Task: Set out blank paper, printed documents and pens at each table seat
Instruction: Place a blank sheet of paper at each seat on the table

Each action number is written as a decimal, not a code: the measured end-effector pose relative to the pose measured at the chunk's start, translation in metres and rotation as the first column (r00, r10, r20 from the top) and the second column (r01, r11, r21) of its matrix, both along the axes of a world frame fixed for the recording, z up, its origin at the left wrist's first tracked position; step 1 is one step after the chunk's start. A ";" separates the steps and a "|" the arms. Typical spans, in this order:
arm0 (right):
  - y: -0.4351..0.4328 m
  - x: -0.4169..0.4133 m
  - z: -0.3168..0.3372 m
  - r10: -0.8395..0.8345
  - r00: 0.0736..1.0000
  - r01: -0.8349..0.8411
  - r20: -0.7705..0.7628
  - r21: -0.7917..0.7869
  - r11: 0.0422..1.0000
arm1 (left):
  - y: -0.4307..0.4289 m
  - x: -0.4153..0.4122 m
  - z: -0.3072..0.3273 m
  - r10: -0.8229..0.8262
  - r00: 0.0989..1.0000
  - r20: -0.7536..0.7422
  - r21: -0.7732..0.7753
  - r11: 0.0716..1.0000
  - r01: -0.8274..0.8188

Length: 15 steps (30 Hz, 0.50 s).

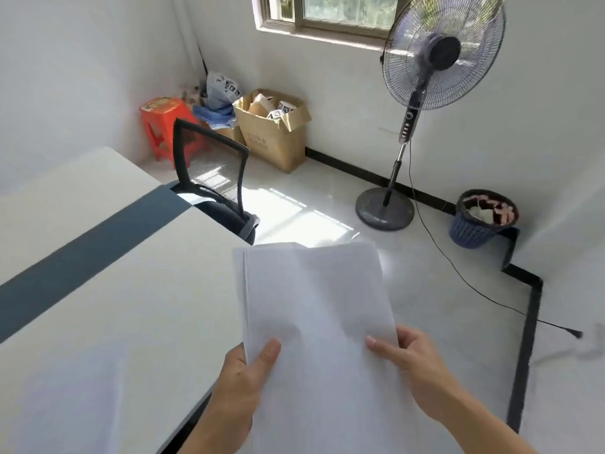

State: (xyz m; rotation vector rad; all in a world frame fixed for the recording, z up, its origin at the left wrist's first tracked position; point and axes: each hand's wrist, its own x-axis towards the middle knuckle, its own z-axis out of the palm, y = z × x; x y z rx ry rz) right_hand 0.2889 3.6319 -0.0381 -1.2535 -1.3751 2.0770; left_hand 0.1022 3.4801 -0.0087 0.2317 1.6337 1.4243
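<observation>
Both hands, left hand [244, 371] and right hand [406, 358], pinching a blank paper stack [314, 306] beside the table [114, 290]

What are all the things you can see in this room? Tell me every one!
paper stack: one, white, held up over the table's near edge
table: one, white with a dark blue stripe, on the left
office chair: one, black mesh back, pushed in at the table's far side
stool: one, orange plastic, in the far corner
cardboard box: one, brown, open, against the far wall
bags: a heap, white and blue, between stool and box
standing fan: one, dark, below the window
window: one, brown frame, top of the far wall
waste basket: one, blue with a black liner, by the right wall
left hand: one, gripping the stack's lower left
right hand: one, gripping the stack's right edge
</observation>
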 end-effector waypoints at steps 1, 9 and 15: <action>0.015 -0.002 -0.002 -0.033 0.999 0.033 -0.002 0.008 0.999 | 0.015 -0.002 0.002 -0.019 1.000 0.004 0.017 1.000 0.019; 0.159 -0.051 -0.011 -0.157 0.987 0.157 -0.039 -0.012 0.988 | 0.154 -0.055 -0.009 -0.026 0.999 0.044 0.091 0.996 0.021; 0.283 -0.108 0.007 -0.170 0.983 0.169 -0.069 -0.013 0.985 | 0.267 -0.119 0.007 0.012 0.998 0.062 0.112 0.994 -0.019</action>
